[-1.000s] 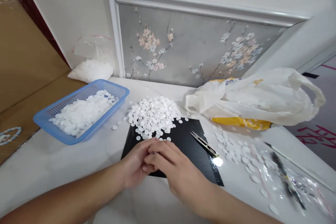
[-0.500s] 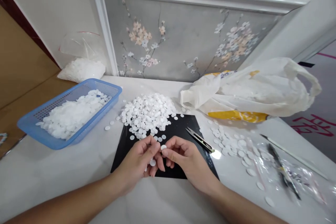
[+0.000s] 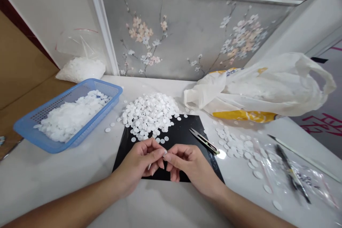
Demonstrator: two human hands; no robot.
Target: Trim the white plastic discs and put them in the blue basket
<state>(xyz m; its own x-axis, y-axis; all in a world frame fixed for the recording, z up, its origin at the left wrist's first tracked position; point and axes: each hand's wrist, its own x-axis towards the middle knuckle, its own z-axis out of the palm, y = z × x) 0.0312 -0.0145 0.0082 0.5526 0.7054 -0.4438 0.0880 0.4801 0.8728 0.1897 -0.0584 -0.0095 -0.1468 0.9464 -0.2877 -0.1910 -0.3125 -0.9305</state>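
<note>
My left hand and my right hand meet fingertip to fingertip above the near edge of a black mat. Both are curled in a pinch around a small white disc held between them. A second white disc seems tucked under my left fingers. Just beyond the hands, a heap of white discs spills over the mat's far left corner. Small thread snips lie on the mat's right side, close to my right hand.
A blue basket with white discs stands at the left. Several loose discs are scattered right of the mat, with clear packets and a dark pen beyond. A white and yellow plastic bag lies behind, against a framed flower painting.
My hands drew apart from a clasp over the mat's near edge, a white disc appeared between the fingertips, and they have now closed together on it. The view shifted slightly left and down.
</note>
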